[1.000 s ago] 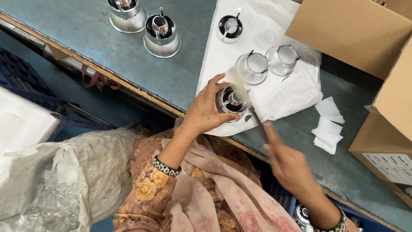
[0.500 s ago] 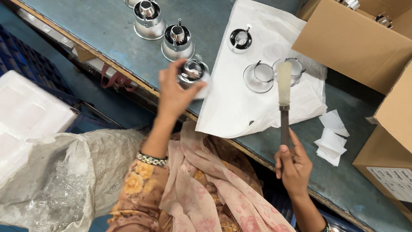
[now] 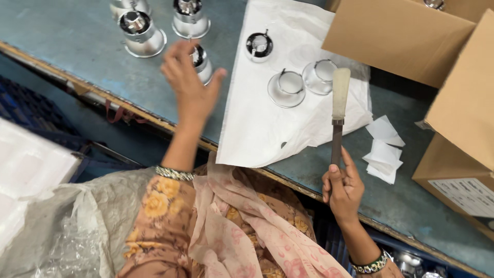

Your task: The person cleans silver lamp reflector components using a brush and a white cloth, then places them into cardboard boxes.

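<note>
The left hand [image 3: 190, 85] is spread wide, the fingers apart, and it grasps nothing. Its fingertips are just over a small shiny metal cup [image 3: 201, 62] that stands on the blue-grey worktop [image 3: 77, 56]; if they touch it, I cannot tell. The cup is silver and polished, with a dark round opening on top, and the hand hides a part of it.

The right hand [image 3: 343, 186] is clenched around the dark handle of a brush [image 3: 338, 110]. The brush stands nearly upright, its pale cream head pointing to 12 o'clock, over the edge of a white sheet [image 3: 257, 123].

At 10 o'clock from the left hand stand two more metal cups [image 3: 140, 33] of the same kind, wider at the base. On the white sheet, at 2 o'clock from the left hand, lies a small dark round part [image 3: 259, 45], and beside the brush head are two clear glass rings [image 3: 287, 88].

At 3 o'clock from the brush lie small white paper pieces [image 3: 383, 152]. Brown cardboard boxes [image 3: 401, 36] stand at the far right of the worktop. A wrinkled plastic bag [image 3: 67, 226] is at 7 o'clock from the left hand.
</note>
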